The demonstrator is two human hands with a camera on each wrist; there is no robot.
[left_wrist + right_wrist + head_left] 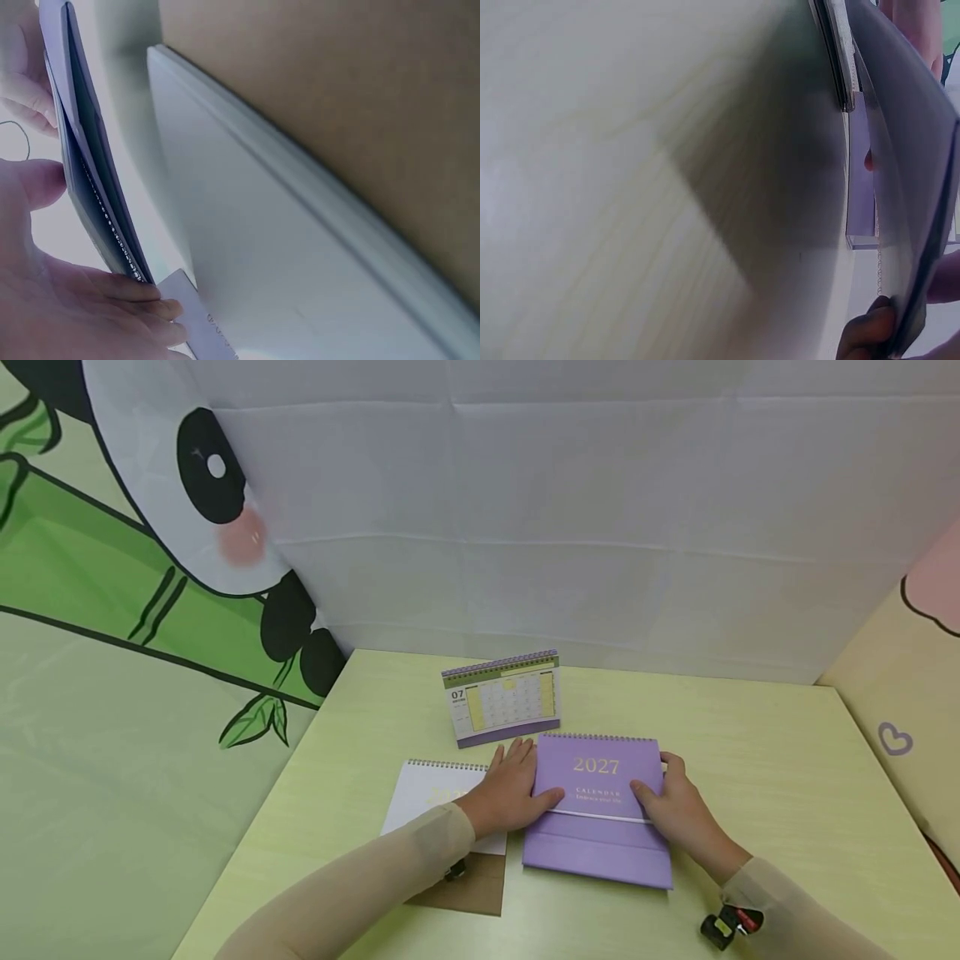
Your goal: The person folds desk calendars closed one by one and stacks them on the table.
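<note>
A purple desk calendar point(600, 852) marked 2027, spiral-bound along its top, is held between both hands. My left hand point(506, 789) lies along its left edge, thumb on the front cover, other fingers stretched out past the side. At the right edge my right hand point(682, 814) grips it, thumb on the cover and fingers behind. Seen from the right wrist, the purple panel point(915, 127) stands edge-on above a shadow on the table. Left of it lies a white spiral calendar point(408, 797), partly hidden beneath my left forearm.
Behind stands a third calendar point(510, 702), propped up and showing a month page headed 07. A brown card sheet point(476, 889) pokes out below the white calendar. The pale yellow table point(772, 760) meets a white cloth backdrop point(562, 527) at its far edge.
</note>
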